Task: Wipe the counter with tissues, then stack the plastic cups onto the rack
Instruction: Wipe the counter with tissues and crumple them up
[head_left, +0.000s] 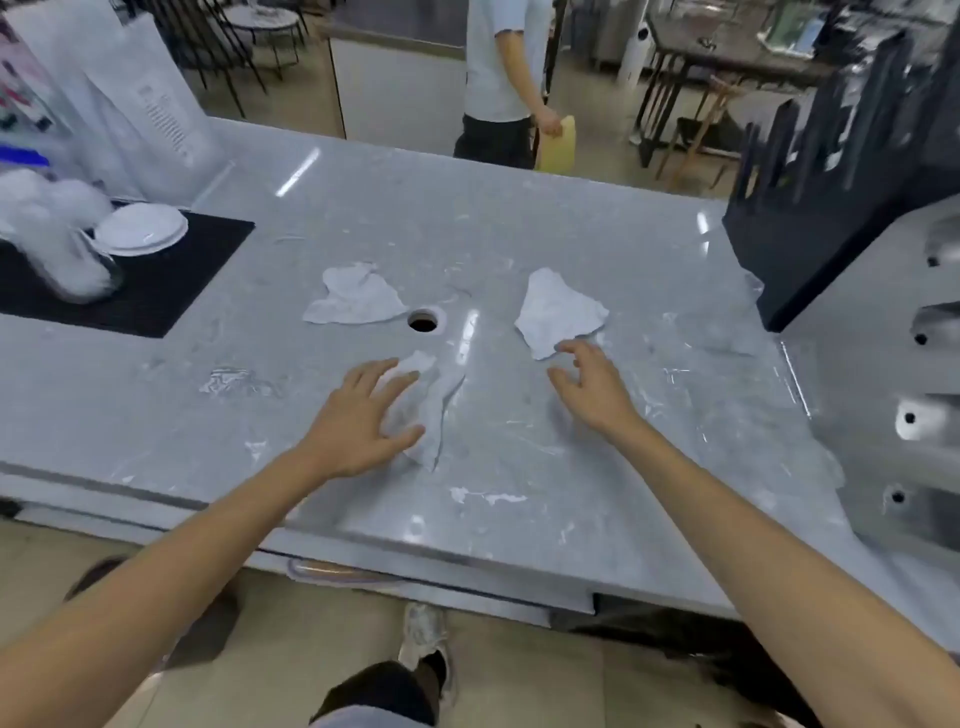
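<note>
Head camera: two bare hands work over a grey marble-look counter (519, 467) strewn with crumpled tissues.

Fingers spread, the left hand (363, 415) lies flat on a crumpled tissue (428, 410) near the counter's middle; the right hand (592, 384), open with fingers curled, hovers just short of a second tissue (558, 312), fingertips at its near edge, grasping nothing. A third tissue (356, 296) lies beside a round hole (424, 319) in the countertop, between the other two. At far left a black mat (171, 280) carries a white lid (140, 228) and blurred clear plastic cups (57, 234). A dark slotted rack (831, 197) stands at the right rear corner, next to a grey panel with round openings (909, 364). Across the counter a standing person (498, 78) holds a yellow object. No writing is legible.
</note>
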